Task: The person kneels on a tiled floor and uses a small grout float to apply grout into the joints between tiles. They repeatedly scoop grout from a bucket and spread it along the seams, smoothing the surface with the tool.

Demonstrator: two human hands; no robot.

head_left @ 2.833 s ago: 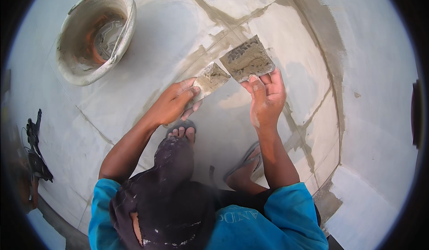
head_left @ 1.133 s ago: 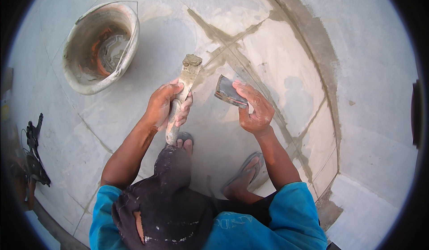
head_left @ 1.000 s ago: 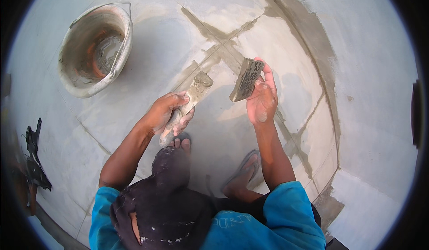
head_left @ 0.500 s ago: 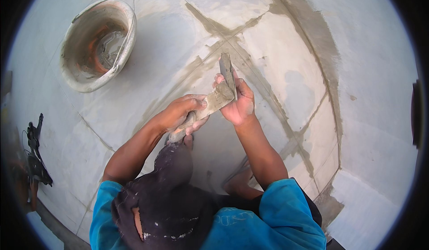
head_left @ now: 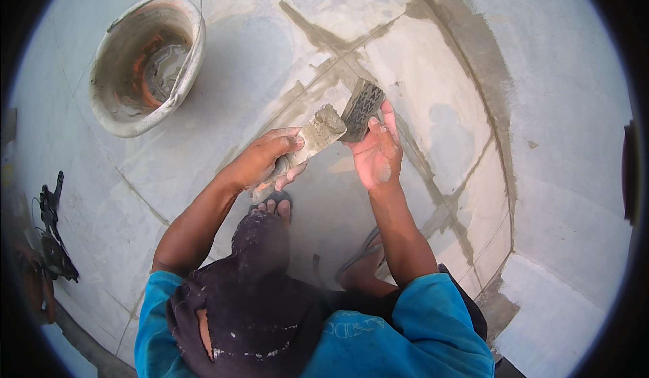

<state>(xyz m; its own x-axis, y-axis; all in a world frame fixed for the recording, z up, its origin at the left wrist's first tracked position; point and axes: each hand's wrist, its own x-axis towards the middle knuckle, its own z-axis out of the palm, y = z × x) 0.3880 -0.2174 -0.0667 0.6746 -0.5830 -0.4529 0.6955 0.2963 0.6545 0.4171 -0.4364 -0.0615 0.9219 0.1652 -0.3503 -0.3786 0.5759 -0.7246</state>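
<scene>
My left hand [head_left: 260, 158] grips the handle of a putty knife [head_left: 310, 143], its flat blade pointing up and to the right. A lump of wet grey grout [head_left: 327, 122] sits on the blade's end. In my right hand [head_left: 378, 158] is a flat dark rubber piece [head_left: 363, 111], held by its edges between thumb and fingers. Its visible face has a zigzag tread pattern, smeared with grout. The blade's tip meets or nearly meets the rubber's lower left edge. Both tools are held above the tiled floor [head_left: 399, 53].
A grout-coated bucket [head_left: 116, 74] with a wire handle stands at the upper left, wet grout in its bottom. Grey grout bands [head_left: 324, 36] cross along the tile joints. My sandalled foot [head_left: 274, 205] is below the knife. A black object [head_left: 53, 226] lies far left.
The rubber piece has turned from nearly edge-on to show its treaded face. My right hand has shifted slightly right, its palm more open to view. The putty knife has moved a little left and up.
</scene>
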